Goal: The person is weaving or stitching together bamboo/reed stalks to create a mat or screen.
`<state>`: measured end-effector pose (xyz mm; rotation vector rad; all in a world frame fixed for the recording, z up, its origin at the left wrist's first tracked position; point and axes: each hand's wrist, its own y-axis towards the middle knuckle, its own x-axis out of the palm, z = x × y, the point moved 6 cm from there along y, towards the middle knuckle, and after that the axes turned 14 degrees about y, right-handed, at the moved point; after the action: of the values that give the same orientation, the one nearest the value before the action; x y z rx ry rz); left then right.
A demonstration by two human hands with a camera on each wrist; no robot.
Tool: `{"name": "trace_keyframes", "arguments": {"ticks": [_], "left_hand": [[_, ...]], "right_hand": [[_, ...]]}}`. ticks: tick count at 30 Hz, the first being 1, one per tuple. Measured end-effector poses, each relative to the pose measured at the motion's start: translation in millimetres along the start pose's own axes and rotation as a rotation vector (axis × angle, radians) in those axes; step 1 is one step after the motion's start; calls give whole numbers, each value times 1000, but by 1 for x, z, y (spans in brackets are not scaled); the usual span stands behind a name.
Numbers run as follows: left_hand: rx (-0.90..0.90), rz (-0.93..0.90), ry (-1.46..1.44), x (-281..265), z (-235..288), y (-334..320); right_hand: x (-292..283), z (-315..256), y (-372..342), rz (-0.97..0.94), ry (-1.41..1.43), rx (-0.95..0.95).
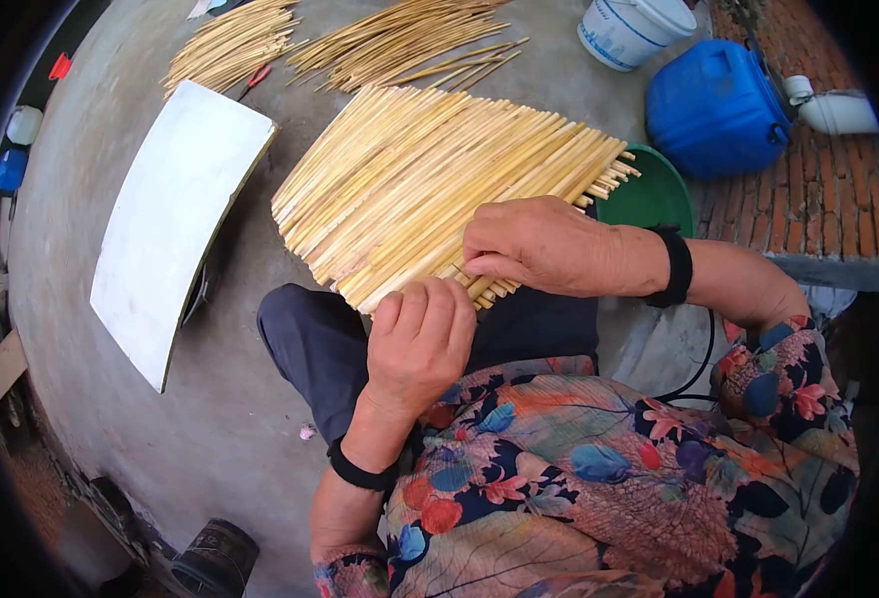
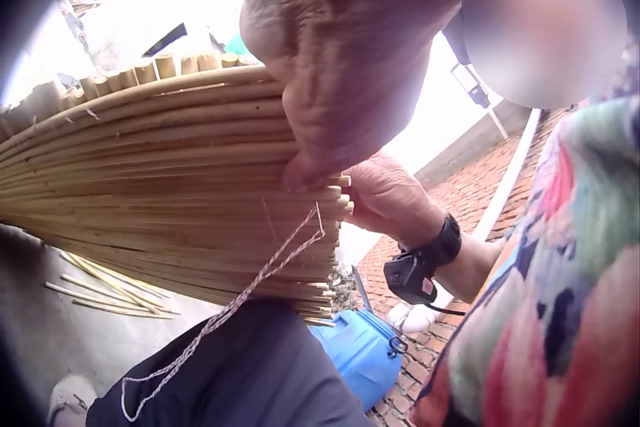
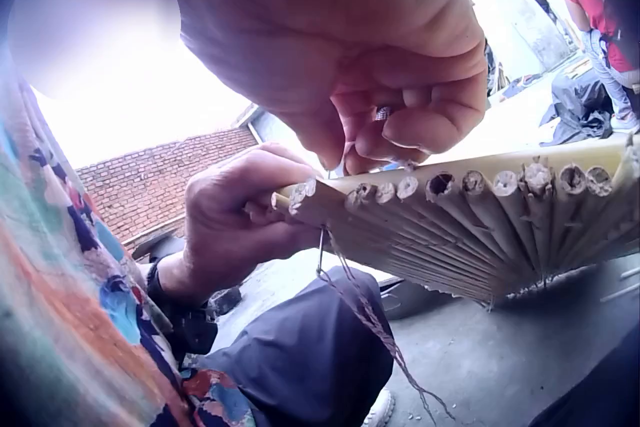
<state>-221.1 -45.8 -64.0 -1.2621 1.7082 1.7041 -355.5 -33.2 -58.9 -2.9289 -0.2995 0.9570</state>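
Note:
A fan-shaped panel of pale yellow stalks [image 1: 439,179] lies over the person's lap. The left hand [image 1: 424,339] grips its near edge, thumb hidden in the head view. Just right of it, the right hand [image 1: 559,244] bends its fingers over the panel, with thumb and forefinger pinching something thin and needle-like; its exact shape is unclear. Twisted thread [image 2: 235,302] hangs in a long loop against the panel's underside in the left wrist view. From the right wrist, the thread [image 3: 375,317] hangs below the cut stalk ends, beside the left hand [image 3: 240,212].
A white curved board [image 1: 180,219] stands left of the panel. Loose stalks [image 1: 399,45] and red-handled pliers [image 1: 256,78] lie beyond it. To the right are a green basin [image 1: 664,194], a blue drum [image 1: 713,110] and a white bucket [image 1: 631,35]. Another person [image 3: 595,7] is at the far right.

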Motion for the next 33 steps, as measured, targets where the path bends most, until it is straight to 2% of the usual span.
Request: {"name": "trace_keyframes", "arguments": {"ticks": [3,7,10,12,15,19,21,23,24,27,31,33], "left_hand": [[-12,40,-5,2,1,-4],[-47,19,-33,1,-2,-4],[-57,18,-40,-1,-4,-6],[-75,16,-36,-2,-3,-5],[-65,93,9,-7,3,-14],[-78,69,3,-13,1,-6],[-66,56,-8,-14,-5,-2],[-63,69,-20,-11,-3,-4],[-68,68,-14,-10,-2,-6],[-82,85,12,-9,-2,-6],[-51,55,-6,-8,-1,-4],[-74,41,-9,-8,-4,-5]], "right_hand": [[6,-12,12,-115,-43,-84],[9,-8,16,-220,15,-52],[11,-16,20,-167,-150,-119],[10,-19,25,-137,2,-159],[19,-20,21,-92,21,-256],[6,-26,25,-105,43,-272],[2,-28,31,-170,49,-208],[6,-18,25,-238,-11,7],[7,-18,22,-158,17,-79],[9,-16,12,-55,-38,-147],[13,-18,14,-75,16,-48],[13,-19,17,-1,64,-40]]}}
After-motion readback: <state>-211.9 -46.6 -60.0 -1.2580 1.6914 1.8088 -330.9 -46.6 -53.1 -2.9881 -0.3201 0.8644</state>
